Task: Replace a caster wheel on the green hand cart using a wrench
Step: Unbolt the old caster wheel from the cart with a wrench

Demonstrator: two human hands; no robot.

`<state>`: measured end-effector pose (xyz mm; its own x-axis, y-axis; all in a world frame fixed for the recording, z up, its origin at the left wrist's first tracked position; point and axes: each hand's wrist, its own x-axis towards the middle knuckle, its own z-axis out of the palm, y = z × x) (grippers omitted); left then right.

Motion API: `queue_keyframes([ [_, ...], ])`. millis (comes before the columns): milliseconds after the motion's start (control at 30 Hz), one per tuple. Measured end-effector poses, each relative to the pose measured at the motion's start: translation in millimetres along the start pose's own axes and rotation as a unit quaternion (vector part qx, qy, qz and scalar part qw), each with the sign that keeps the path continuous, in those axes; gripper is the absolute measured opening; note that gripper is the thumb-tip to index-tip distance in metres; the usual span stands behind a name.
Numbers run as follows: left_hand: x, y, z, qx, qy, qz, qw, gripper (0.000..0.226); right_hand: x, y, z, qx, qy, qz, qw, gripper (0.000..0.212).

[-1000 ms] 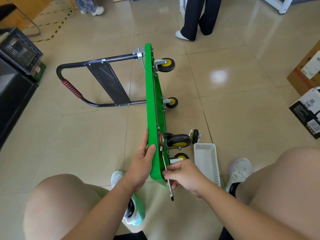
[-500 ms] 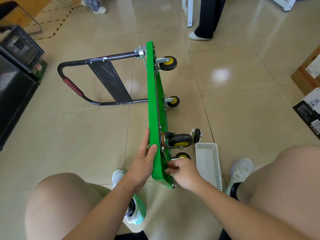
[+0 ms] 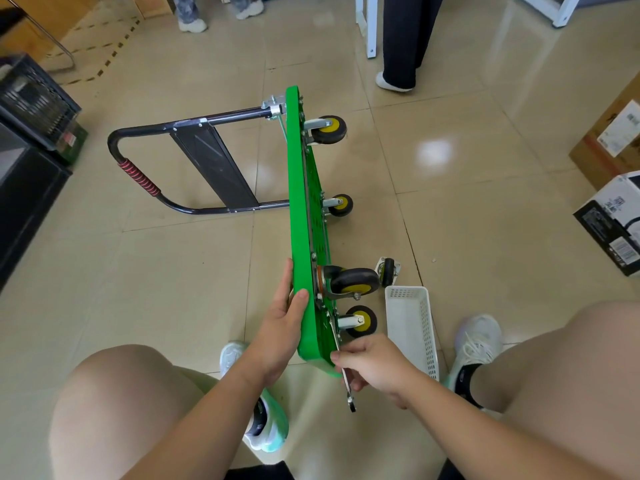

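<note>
- The green hand cart (image 3: pixel 298 220) stands on its long side edge on the floor, and its wheels point to your right.
- Your left hand (image 3: pixel 282 327) clasps the near end of the deck: the fingers lie flat on the top face and the thumb lies over the rim.
- Your right hand (image 3: pixel 374 365) pinches the wrench (image 3: pixel 349 393) around its shaft. The tool runs up along the underside toward the small caster (image 3: pixel 360 321) at the near corner of the deck. Its working end is hidden, so I cannot tell which bolt it sits on.
- I judge the step as turning a bolt of a mounting plate; loosening or tightening does not show.
- A loose caster (image 3: pixel 388 273) lies on the floor at the far end of the white basket (image 3: pixel 427 341).
- For the next move, seat the wrench fully on the bolt and brace the deck against the turn, or the cart may tip.
</note>
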<state>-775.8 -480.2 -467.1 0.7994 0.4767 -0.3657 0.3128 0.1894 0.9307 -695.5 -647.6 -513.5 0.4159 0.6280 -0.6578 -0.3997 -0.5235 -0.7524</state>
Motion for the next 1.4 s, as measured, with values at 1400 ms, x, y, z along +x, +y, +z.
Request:
queue_keyframes([
  [1400, -4.6, 6.7, 4.9, 0.014, 0.013, -0.001, 1.000, 0.059, -11.4, -29.9, 22.6, 0.203, -0.054, 0.046, 0.977, 0.012],
])
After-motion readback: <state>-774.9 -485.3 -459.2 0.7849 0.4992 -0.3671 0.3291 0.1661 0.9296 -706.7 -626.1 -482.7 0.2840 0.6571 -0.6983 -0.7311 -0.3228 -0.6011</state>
